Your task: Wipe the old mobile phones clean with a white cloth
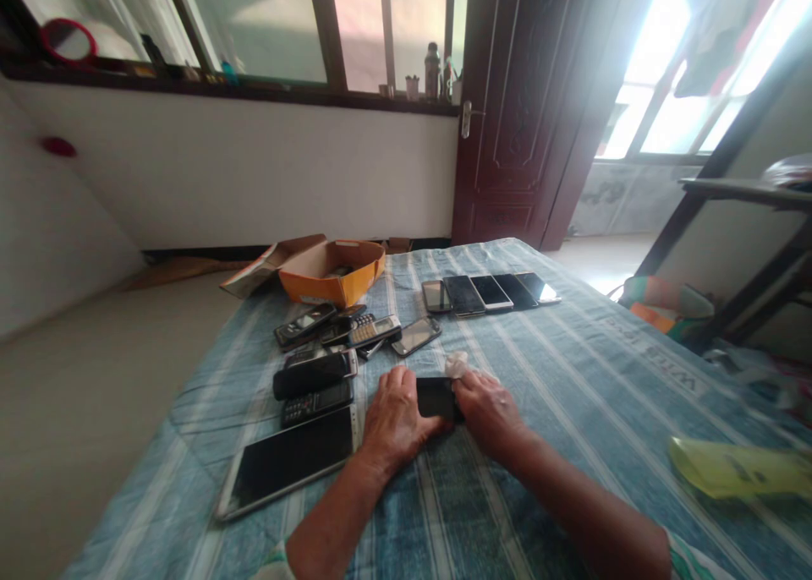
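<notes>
A small black phone (436, 396) lies on the blue striped cloth (571, 369) between my two hands. My left hand (397, 419) grips its left side with curled fingers. My right hand (488, 411) holds its right end and also pinches a crumpled white wipe (456, 363) above the phone. To the left lies a loose pile of old keypad phones (336, 335), and a large tablet (288, 462) rests near my left forearm. Farther back, several smartphones (488, 292) lie side by side in a row.
An open orange cardboard box (333, 280) with its lid sits at the cloth's far left corner. A yellow-green object (736, 470) lies at the right. A dark wooden door (526, 98) and a dark frame (742, 225) stand beyond.
</notes>
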### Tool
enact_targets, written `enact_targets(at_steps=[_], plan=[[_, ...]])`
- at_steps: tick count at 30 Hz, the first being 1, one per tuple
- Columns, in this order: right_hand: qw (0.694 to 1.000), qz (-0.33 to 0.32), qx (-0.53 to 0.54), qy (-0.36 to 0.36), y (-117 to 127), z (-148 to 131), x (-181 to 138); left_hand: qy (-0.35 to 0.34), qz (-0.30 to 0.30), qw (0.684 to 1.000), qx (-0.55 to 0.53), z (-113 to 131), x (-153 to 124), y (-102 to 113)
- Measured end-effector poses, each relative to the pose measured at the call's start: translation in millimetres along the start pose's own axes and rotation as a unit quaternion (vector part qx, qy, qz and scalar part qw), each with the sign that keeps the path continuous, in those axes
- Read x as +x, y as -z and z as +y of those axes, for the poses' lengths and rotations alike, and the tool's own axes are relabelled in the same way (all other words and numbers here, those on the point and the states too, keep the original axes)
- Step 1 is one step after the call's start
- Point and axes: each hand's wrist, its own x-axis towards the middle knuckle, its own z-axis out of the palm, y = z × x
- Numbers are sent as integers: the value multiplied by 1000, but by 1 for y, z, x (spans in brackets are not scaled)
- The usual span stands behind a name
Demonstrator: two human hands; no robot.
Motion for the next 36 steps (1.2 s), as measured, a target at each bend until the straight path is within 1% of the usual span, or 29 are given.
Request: enact_targets(at_steps=[2,4,10,12,15,21,24,26,31,34,36], plan=[[1000,-6,-4,-9,0,2,7,2,4,1000,1,-1,0,-1],[1000,1,-8,-6,-1,1,5,1,8,1000,3,-1,-1,-1],[996,71,-34,38,-9,-11,-31,7,8,1000,5,0,-2,-2],[994,84,-39,49,-10,-13,-39,12,8,1000,3,1,-2,-1],[995,80,-28,49,-10,-12,-38,15,5,1000,5,3,-3,1],[1000,20,-2,11,-4,2,-6,10,7,1000,8,3,-4,2],[1000,12,-4,3,-2,2,-1,6,12,1000,11,1,-4,1],[1000,24,-12,12,-2,-1,-6,3,13,1000,14,0,-4,0],[996,69,-27,46,-5,-10,-32,2,15,1000,12,0,-4,-3],[995,75,-26,65,-5,-12,-40,-1,14,1000,0,0,-5,0],[995,74,-26,67,-4,-12,-41,-14,2,1000,-10,-2,-5,4]])
